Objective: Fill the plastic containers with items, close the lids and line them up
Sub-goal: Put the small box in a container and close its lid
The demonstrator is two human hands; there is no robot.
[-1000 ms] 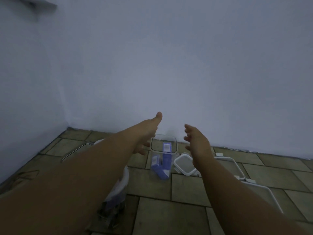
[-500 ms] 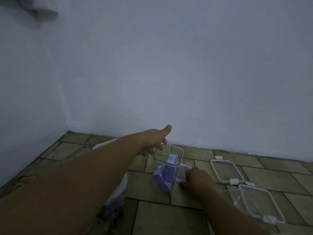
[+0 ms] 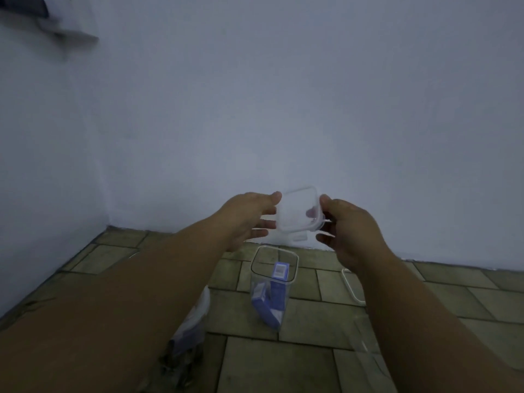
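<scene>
A small square clear lid (image 3: 297, 211) with a white rim is held up in the air in front of the wall. My right hand (image 3: 350, 225) grips its right edge. My left hand (image 3: 248, 219) is at its left edge, thumb touching the rim and fingers spread. Below the lid, a tall clear plastic container (image 3: 273, 290) stands open on the tiled floor, with blue boxes (image 3: 279, 282) inside it.
A white bag of items (image 3: 195, 316) lies on the floor under my left forearm. Another white-rimmed lid (image 3: 350, 287) lies on the tiles to the right, partly behind my right arm. A clear container edge (image 3: 360, 338) shows beside my right forearm. The wall is close behind.
My right hand went down to the floor beside the container, took the small lid and lifted it. My left hand rose and came to the lid's left edge.
</scene>
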